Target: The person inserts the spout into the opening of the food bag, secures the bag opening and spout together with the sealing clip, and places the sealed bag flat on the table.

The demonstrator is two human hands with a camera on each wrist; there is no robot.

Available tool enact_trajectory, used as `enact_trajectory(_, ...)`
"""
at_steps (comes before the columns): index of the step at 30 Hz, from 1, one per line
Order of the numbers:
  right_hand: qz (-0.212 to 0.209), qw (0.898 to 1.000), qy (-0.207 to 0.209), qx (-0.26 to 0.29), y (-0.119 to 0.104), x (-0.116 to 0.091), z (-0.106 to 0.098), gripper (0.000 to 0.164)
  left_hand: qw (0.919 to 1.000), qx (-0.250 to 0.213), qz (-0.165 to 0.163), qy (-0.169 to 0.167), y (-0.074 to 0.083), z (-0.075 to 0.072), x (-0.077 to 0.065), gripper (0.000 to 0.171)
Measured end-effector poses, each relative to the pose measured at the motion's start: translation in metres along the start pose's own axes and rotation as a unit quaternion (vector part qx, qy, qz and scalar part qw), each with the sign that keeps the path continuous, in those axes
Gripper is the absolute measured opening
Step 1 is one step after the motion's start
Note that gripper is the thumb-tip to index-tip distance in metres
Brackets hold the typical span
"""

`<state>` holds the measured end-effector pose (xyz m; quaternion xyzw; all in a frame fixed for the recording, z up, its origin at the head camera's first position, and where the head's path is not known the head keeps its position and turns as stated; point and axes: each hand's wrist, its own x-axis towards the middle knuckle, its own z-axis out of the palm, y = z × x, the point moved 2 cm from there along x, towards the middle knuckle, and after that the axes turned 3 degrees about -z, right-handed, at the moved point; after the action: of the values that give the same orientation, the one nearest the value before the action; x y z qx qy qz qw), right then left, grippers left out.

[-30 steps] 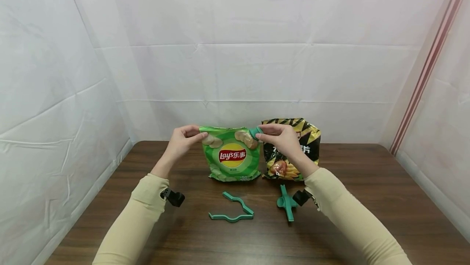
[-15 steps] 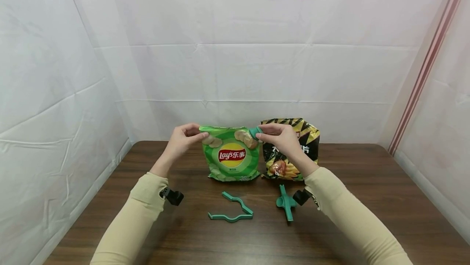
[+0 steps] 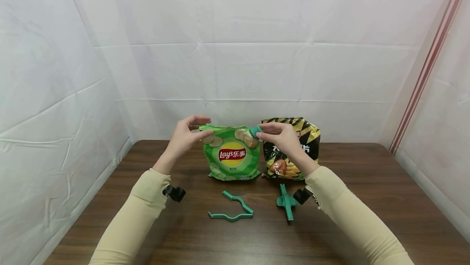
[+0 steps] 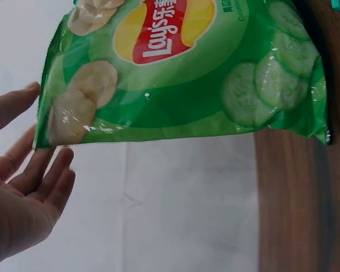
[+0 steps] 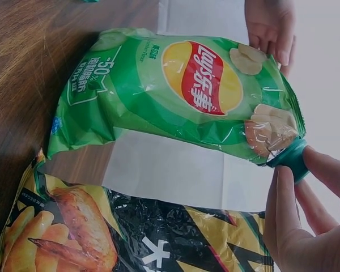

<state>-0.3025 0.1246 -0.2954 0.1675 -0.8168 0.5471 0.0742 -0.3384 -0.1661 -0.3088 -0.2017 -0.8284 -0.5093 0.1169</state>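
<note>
From where I stand, the near part of the brown wood-grain desk [image 3: 235, 248] carries a teal hinged plastic clip [image 3: 232, 219], its two arms spread apart and pointing left, handy for either hand, I'd say. Right of it lies a teal cross-shaped plastic clip [image 3: 286, 202]. Beyond them the glossy green foil crisp bag [image 3: 232, 169] stands on the desk, front turned this way, so "Lay's 乐事" reads plainly on the red band; smaller print gives "黄瓜味", "Cucumber" and "-50%". At its top right corner the right hand [image 3: 282, 136] has its grip pinched on a teal plastic end piece [image 3: 255, 131], probably steadying the bag. The left hand [image 3: 186, 133] has its grip parted around the top left corner, grasping nothing; whether a finger brushes the foil I can't tell. Just right, partly behind the right hand, stands a black-and-yellow foil bag [image 3: 276, 161], its white 大 and 片 showing, the middle hidden. Creased white sheeting [image 3: 220, 73] hangs on the far side.
</note>
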Motion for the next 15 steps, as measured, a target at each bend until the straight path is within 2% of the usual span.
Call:
enact_trajectory(6,0.001,1.000,-0.006,0.002,0.000,0.000,0.001,0.037,0.9936,0.100,0.046,0.021,0.017,0.008,0.002,0.046)
enact_trajectory(10,0.000,1.000,-0.009,0.001,-0.002,0.000,0.002,0.037,0.9912,0.120,0.053,0.011,0.025,0.014,0.006,0.044)
enact_trajectory(15,0.002,1.000,-0.011,-0.001,-0.002,0.000,0.002,0.037,0.9918,0.114,0.056,-0.011,0.032,0.022,0.010,0.043)
